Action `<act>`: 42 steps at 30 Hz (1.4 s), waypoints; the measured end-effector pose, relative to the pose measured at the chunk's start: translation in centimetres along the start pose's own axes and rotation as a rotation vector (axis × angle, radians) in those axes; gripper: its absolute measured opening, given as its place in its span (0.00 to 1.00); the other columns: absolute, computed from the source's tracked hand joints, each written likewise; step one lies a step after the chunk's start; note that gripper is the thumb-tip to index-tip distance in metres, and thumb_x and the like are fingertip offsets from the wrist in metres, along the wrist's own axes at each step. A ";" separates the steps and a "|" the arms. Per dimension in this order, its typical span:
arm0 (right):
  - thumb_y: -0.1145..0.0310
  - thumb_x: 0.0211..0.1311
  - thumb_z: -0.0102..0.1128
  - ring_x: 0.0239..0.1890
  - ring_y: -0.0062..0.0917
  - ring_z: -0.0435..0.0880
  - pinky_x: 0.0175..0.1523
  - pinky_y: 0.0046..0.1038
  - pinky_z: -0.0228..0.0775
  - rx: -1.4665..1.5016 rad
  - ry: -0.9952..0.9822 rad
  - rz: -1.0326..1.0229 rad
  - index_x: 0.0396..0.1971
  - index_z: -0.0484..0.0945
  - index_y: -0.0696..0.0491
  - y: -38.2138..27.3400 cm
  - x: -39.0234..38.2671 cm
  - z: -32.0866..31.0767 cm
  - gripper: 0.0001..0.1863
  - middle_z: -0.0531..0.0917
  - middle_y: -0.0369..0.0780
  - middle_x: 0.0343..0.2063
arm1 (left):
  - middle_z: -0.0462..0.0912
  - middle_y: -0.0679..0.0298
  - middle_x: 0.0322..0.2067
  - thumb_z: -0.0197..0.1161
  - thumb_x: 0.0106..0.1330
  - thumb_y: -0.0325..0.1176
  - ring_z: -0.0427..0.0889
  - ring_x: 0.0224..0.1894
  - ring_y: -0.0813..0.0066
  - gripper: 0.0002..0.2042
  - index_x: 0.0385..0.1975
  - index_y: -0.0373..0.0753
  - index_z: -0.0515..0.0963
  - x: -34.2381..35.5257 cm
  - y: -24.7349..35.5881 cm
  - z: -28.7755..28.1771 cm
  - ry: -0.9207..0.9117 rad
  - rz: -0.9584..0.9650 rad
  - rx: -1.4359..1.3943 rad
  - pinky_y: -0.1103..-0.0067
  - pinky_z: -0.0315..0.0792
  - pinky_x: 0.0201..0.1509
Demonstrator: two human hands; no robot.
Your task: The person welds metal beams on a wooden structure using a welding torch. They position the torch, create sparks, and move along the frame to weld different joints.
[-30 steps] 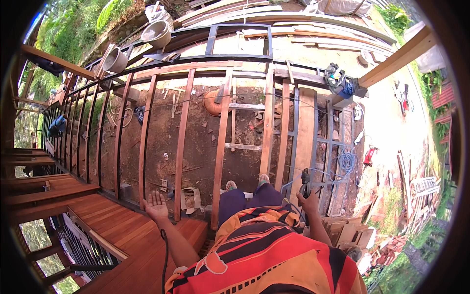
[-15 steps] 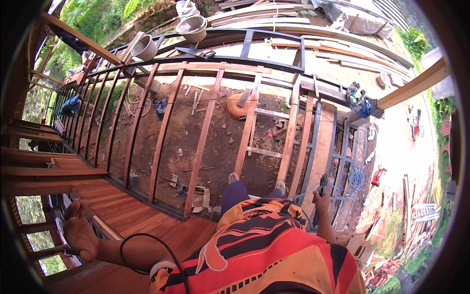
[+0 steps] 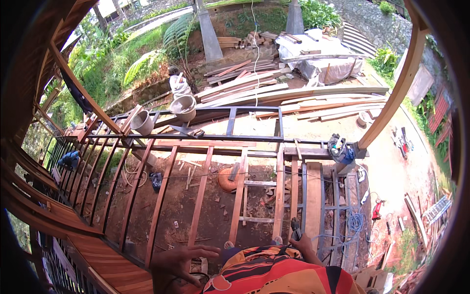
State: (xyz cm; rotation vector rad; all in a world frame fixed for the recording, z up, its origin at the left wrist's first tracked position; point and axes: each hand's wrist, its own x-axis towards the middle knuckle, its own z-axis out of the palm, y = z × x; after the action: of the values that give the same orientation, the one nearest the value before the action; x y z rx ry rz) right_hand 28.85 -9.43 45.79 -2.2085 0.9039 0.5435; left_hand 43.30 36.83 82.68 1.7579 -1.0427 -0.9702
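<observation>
My right hand [image 3: 304,243] is closed round a dark hand-held tool [image 3: 295,228], held low in front of my body on the right; its exact kind is not clear. To the left, my left hand [image 3: 185,260] is in the air with fingers apart and nothing in them. A black cord [image 3: 188,277] shows just under it, partly hidden. Beneath me run reddish wooden joists [image 3: 199,201] with gaps between them. My sandalled feet [image 3: 228,244] rest on the joists, mostly hidden by my striped shirt [image 3: 264,269].
Bare soil lies below the gaps. Finished decking [image 3: 103,259] is at left, with a wooden post [image 3: 399,98] at right. Two buckets [image 3: 183,109] and a tool bag [image 3: 341,149] sit on the frame's far side. Blue rope [image 3: 354,223] lies at right; stacked lumber [image 3: 318,98] lies beyond.
My left hand has come from the far left in toward the front of my body. The view has tilted up, showing more of the yard. My right hand keeps its hold on the tool.
</observation>
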 end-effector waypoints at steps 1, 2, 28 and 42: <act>0.35 0.48 0.78 0.54 0.56 0.87 0.57 0.49 0.79 0.011 -0.014 0.002 0.54 0.78 0.65 0.5 0.3 -0.9 0.49 0.86 0.62 0.49 | 0.77 0.48 0.68 0.75 0.66 0.54 0.79 0.68 0.50 0.38 0.70 0.36 0.74 1.1 -0.1 1.3 -0.055 0.006 -0.142 0.57 0.74 0.70; 0.34 0.48 0.79 0.54 0.55 0.87 0.57 0.48 0.80 0.018 -0.027 0.004 0.54 0.78 0.65 0.7 0.9 -1.7 0.49 0.87 0.61 0.49 | 0.80 0.49 0.65 0.74 0.67 0.55 0.82 0.64 0.50 0.36 0.68 0.36 0.76 2.3 -0.3 2.4 -0.114 0.009 -0.283 0.58 0.77 0.66; 0.48 0.61 0.75 0.30 0.37 0.89 0.37 0.41 0.81 0.418 0.137 0.030 0.40 0.82 0.60 -4.6 5.0 4.5 0.27 0.86 0.45 0.26 | 0.90 0.50 0.49 0.75 0.64 0.60 0.91 0.49 0.56 0.33 0.50 0.31 0.87 -2.7 5.7 -15.8 0.101 0.859 0.112 0.61 0.84 0.52; 0.48 0.68 0.70 0.31 0.34 0.89 0.36 0.38 0.80 0.473 0.232 0.070 0.45 0.80 0.58 -10.7 1.4 5.9 0.25 0.87 0.45 0.30 | 0.90 0.58 0.33 0.73 0.70 0.52 0.88 0.36 0.71 0.23 0.40 0.33 0.88 21.7 -19.6 2.5 -0.439 0.352 -0.296 0.71 0.79 0.39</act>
State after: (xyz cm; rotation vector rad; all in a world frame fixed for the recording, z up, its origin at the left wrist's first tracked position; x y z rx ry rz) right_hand 36.97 -0.13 45.54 -1.8330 1.1043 0.0847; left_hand 53.66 21.97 59.67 1.0956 -1.3477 -1.2358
